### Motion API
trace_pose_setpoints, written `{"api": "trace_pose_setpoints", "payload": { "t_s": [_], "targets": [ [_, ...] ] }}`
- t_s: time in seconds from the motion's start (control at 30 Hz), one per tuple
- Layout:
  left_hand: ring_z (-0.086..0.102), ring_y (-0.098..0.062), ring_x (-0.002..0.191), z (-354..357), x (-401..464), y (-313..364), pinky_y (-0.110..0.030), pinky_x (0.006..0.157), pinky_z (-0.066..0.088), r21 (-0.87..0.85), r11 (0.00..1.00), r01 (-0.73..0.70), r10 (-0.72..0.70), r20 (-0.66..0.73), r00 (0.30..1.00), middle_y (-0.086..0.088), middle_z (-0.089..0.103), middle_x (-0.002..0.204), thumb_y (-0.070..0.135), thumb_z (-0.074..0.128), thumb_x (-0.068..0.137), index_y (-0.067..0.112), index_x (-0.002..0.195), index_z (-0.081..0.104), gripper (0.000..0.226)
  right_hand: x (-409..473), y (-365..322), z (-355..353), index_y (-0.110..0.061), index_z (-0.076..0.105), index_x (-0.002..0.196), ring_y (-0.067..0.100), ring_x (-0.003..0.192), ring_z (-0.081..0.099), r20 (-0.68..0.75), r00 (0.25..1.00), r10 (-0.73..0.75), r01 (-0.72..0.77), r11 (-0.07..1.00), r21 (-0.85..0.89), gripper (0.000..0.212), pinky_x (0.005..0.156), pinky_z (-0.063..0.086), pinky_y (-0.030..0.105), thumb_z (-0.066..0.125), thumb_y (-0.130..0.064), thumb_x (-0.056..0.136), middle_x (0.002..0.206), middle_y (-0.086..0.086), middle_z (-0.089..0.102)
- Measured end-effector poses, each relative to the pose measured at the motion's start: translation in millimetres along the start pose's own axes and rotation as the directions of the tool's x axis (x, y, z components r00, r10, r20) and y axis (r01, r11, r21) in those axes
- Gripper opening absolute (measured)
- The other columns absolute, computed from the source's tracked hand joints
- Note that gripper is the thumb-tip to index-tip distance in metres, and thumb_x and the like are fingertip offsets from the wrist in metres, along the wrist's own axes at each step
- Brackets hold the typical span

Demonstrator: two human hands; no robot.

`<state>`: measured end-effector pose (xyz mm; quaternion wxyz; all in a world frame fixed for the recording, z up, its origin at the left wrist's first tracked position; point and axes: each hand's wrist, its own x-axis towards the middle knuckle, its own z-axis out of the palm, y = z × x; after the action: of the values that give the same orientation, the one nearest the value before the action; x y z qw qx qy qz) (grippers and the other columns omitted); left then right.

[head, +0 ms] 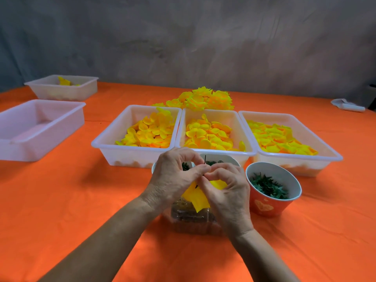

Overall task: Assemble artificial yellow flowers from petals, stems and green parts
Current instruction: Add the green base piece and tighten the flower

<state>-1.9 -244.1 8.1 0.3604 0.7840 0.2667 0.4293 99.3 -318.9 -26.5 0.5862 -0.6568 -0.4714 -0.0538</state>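
My left hand [173, 180] and my right hand [227, 192] meet over the table's middle. Together they pinch a thin dark stem [205, 159] that pokes up between the fingertips. Yellow petals [198, 197] threaded on the stem hang below my fingers. Three white trays of loose yellow petals stand behind: left [146, 133], middle [209, 135], right [278, 139]. A red cup [266, 204] with green parts [268, 187] sits right of my right hand. Two more cups with green parts [213, 162] are partly hidden behind my hands. Finished yellow flowers [203, 99] lie piled beyond the trays.
A clear plastic box [191, 218] with dark pieces sits under my hands. An empty white tray [36, 127] stands at the left, another white tray [63, 88] with a yellow piece at the far left. A white object [347, 105] lies far right on the orange tablecloth [81, 200].
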Motion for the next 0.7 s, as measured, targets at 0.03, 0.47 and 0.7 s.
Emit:
{"api": "trace_pose_setpoints", "payload": {
  "t_s": [0.03,0.47,0.7],
  "targets": [
    [0.059,-0.024,0.079,0.2,0.4,-0.1,-0.046,0.074,0.047,0.012,1.000,-0.010,0.010,0.006,1.000,0.005,0.063,0.071,0.017,0.080,0.073,0.025,0.063,0.063,0.022,-2.2,1.6,2.0,-0.012,0.069,0.060,0.020,0.087,0.056,-0.015,1.000,-0.007,0.007,1.000,0.017,0.017,0.075,0.040,0.018,0.085,-0.013,0.067,0.080,-0.002,0.066],
    [0.059,-0.017,0.081,-3.5,4.8,1.1,-0.040,0.078,0.047,0.033,0.999,-0.024,0.022,0.045,0.999,0.002,0.063,0.074,0.018,0.080,0.072,0.037,0.061,0.058,0.032,4.2,8.2,-4.8,-0.021,0.071,0.072,0.016,0.104,0.055,0.218,0.972,0.082,-0.128,0.970,0.206,0.015,0.092,0.044,0.036,0.081,-0.010,0.070,0.094,-0.007,0.067],
    [0.059,-0.017,0.083,-4.8,5.7,-1.8,-0.040,0.079,0.047,0.042,0.997,-0.065,0.062,0.059,0.996,0.011,0.063,0.071,0.015,0.080,0.073,0.039,0.059,0.058,0.036,26.2,16.5,-19.1,-0.001,0.075,0.086,0.022,0.112,0.058,0.565,0.821,0.080,-0.307,0.897,0.319,0.026,0.100,0.041,0.050,0.079,-0.019,0.068,0.111,0.006,0.067]
  ]
}}
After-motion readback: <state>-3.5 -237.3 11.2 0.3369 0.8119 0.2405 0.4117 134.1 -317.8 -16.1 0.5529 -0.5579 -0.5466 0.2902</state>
